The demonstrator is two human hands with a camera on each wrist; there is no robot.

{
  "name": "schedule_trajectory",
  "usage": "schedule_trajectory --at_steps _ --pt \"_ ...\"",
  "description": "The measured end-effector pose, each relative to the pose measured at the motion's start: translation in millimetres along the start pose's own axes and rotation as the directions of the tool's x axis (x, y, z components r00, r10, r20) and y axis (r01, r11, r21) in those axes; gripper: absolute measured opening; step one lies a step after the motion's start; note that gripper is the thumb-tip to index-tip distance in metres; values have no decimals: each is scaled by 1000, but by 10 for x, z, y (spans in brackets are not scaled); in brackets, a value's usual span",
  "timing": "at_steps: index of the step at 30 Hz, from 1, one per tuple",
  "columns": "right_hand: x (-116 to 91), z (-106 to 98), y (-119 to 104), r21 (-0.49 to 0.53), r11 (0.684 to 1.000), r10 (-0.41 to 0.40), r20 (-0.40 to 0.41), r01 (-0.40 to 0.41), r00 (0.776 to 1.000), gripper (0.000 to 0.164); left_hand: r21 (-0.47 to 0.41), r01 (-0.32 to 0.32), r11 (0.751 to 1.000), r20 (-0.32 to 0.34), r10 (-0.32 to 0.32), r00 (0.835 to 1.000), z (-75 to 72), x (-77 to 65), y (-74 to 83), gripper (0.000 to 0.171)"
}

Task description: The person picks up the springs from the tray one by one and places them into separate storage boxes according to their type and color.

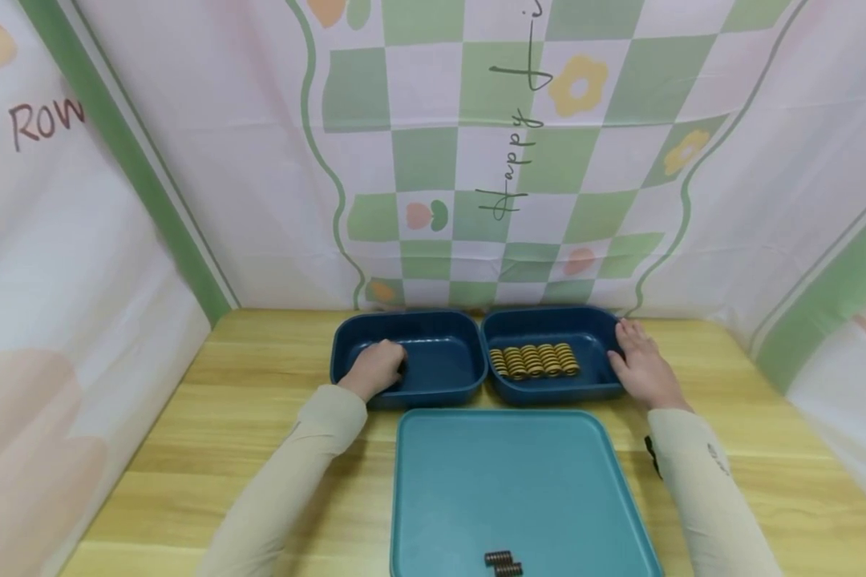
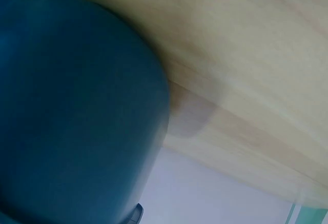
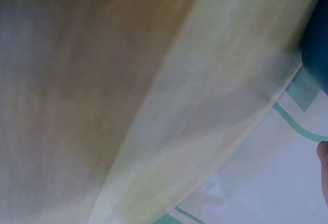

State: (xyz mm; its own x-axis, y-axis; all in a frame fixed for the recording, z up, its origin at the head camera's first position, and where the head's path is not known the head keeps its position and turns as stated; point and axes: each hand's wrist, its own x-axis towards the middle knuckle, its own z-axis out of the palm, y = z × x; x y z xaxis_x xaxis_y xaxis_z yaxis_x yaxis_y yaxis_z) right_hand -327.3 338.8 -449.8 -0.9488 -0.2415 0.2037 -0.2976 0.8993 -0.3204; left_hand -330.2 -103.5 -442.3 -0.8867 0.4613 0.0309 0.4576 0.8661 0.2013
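Note:
My left hand reaches into the left dark blue bin, over its left part. Its knuckles face up and its fingertips are hidden, so I cannot tell whether it holds anything. My right hand lies on the right end of the other dark blue bin, fingers extended along the rim and thumb toward the inside. Inside that bin stand several gold-and-black ridged, coil-like pieces in a row. In the right wrist view only a fingertip of that hand shows, at the right edge.
A teal tray lies in front of the bins. Near its front edge are two small dark brown ridged pieces. The bins stand side by side on a wooden table, against a printed curtain.

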Motion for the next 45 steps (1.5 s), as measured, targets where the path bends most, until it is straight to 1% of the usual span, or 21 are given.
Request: schedule_trajectory --at_steps 5,13,17,20,23,26,28,29,30,31,32,33,34,36,37,39,40,42,45 --pt "6 2 -4 9 1000 -4 1 4 1000 57 37 8 999 32 -9 999 8 18 -15 7" --pt "-16 5 -27 1 1000 -4 3 4 1000 57 23 16 1000 37 -17 999 46 23 -37 4" --pt "-16 13 -19 3 1000 -4 4 4 1000 57 1 17 1000 21 -17 1000 -7 -7 -27 15" --pt "-10 14 -11 2 1000 -7 2 7 1000 57 -30 -7 1000 -28 6 1000 -78 -30 -22 25" --pt "0 13 -3 -3 1000 -11 -2 11 1000 57 -77 -40 996 -106 32 994 -154 -51 -19 29" --pt "5 11 3 -8 1000 -15 -5 15 1000 57 -134 -82 988 -190 56 980 -220 -79 -11 31" --pt "3 11 10 -7 1000 -17 -5 17 1000 57 -187 -123 975 -244 76 967 -257 -107 4 32" --pt "1 12 12 -7 1000 -18 -7 18 1000 57 -229 -147 962 -267 83 960 -272 -123 15 33" --pt "-1 13 15 -5 1000 -18 -8 18 1000 57 -288 -175 942 -285 91 954 -284 -140 28 33" --pt "-3 16 18 -6 1000 -19 -9 19 1000 56 -358 -202 912 -297 94 950 -297 -163 46 33" --pt "-5 17 21 -5 1000 -19 -10 19 1000 56 -434 -224 872 -301 94 949 -307 -189 68 34" --pt "-7 19 22 -6 1000 -20 -11 20 1000 56 -517 -245 820 -299 95 949 -315 -215 93 35" --pt "-8 20 24 -4 1000 -21 -13 21 1000 56 -597 -263 758 -294 98 951 -319 -240 122 36" --pt "-10 21 26 -2 1000 -21 -11 21 1000 57 -736 -292 611 -279 120 953 -327 -295 197 37" --pt "-11 22 26 -3 1000 -21 -12 21 1000 57 -780 -300 549 -272 134 953 -333 -325 244 38" --pt "-10 23 29 -3 1000 -20 -13 20 1000 57 -833 -318 453 -267 175 948 -328 -369 335 38" --pt "-9 25 31 -5 1000 -20 -14 20 1000 57 -851 -323 415 -265 194 945 -324 -390 382 38" --pt "-5 28 34 -8 1000 -20 -16 19 1000 57 -870 -331 365 -262 226 938 -317 -431 474 39" --pt "6 34 38 -11 1000 -23 -17 23 1000 57 -886 -338 317 -258 270 928 -305 -490 595 39"
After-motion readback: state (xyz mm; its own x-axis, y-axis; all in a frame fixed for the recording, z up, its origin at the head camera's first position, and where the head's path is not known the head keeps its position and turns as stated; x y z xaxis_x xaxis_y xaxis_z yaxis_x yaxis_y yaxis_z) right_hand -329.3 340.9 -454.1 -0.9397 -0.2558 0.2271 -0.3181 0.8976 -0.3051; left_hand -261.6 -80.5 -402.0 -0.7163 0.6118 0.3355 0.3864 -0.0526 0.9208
